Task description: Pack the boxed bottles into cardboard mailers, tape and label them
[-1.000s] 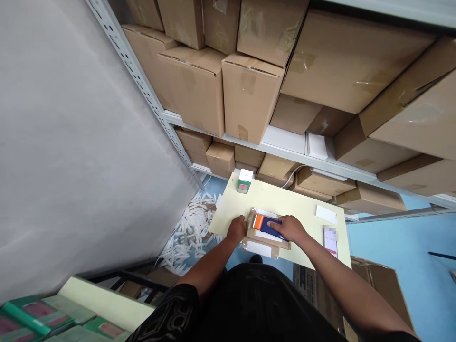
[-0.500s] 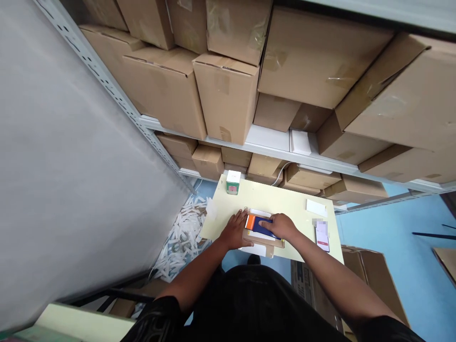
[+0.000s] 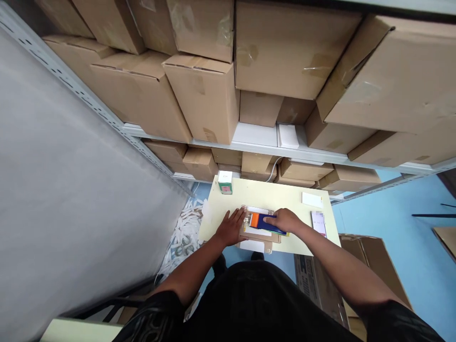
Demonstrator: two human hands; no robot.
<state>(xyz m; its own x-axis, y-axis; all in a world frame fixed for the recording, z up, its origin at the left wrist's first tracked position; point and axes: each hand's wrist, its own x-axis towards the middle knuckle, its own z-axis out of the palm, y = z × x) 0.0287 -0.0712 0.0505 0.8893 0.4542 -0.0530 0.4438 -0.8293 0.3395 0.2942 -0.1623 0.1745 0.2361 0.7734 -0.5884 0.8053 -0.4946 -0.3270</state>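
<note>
A flat cardboard piece [image 3: 257, 235] lies on a small pale yellow table [image 3: 278, 195] below me. On top of it rests an orange and dark blue card-like object [image 3: 259, 220]. My left hand [image 3: 230, 227] lies flat with fingers stretched out on the cardboard's left end. My right hand [image 3: 285, 220] presses down on the blue object, fingers extended over it. White paper pieces [image 3: 252, 246] stick out beneath the cardboard at the table's near edge.
A small white and green box [image 3: 224, 182] stands at the table's far left corner. A white card [image 3: 312, 199] and a phone [image 3: 318, 223] lie at the right. Cardboard boxes [image 3: 199, 90] fill metal shelves behind. White paper strips [image 3: 185, 228] litter the blue floor; an open carton [image 3: 359, 256] sits right.
The view has swung upward and to the right, showing more of the shelves. My left hand went from curled at the cardboard's edge to flat on it. My right hand stays on the blue object.
</note>
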